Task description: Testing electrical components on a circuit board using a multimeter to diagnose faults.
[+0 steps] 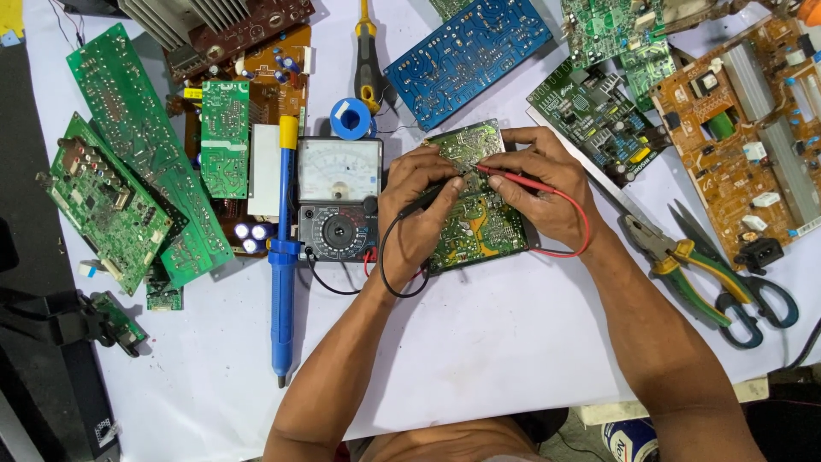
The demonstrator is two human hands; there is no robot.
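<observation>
Blue plastic desoldering pump (281,282) lies near the white worktop's (479,342) front edge, left of me. My left hand (416,205) pinches the black test probe (428,198), my right hand (540,184) pinches the red test probe (511,178); both tips touch the small green circuit board (476,231) mid-worktop. Analogue multimeter (339,198) sits just left of it. Green-handled pliers (676,261) and scissors (740,287) lie right. No containers in view. Blue solder reel (352,118) and blue circuit board (469,53) sit toward the far edge.
</observation>
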